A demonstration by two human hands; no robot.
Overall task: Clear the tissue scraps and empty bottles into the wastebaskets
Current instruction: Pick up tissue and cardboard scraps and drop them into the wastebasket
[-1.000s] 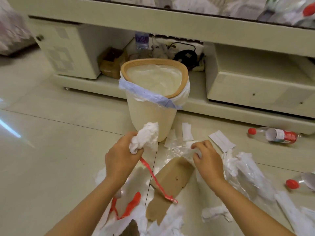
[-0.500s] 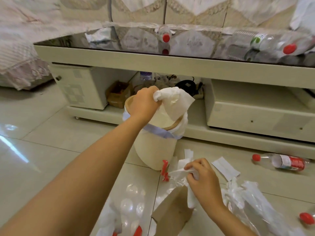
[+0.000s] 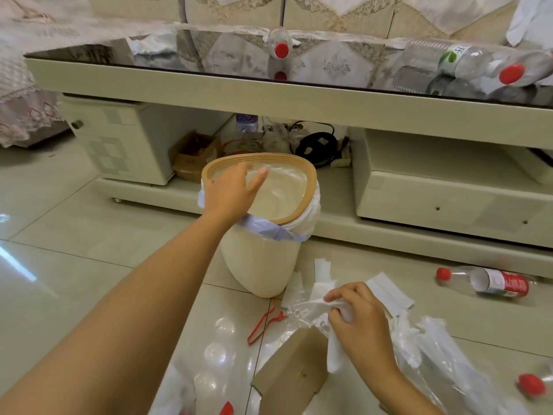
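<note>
We are holding our left hand (image 3: 232,190) spread and empty over the wastebasket (image 3: 311,187), while our right hand (image 3: 360,320) is pinching a tissue scrap (image 3: 333,353) on the floor, nearer us; the bin is standing just ahead-left of that hand.

The wastebasket (image 3: 260,265) hides its own contents; a red-capped bottle (image 3: 532,384) is cut off at the right edge.

Left hand (image 3: 229,193), fingers spread, above wastebasket (image 3: 309,187) opening; right hand (image 3: 360,320) fingertips pinching tissue scrap (image 3: 314,304) beside cardboard (image 3: 291,366).
</note>
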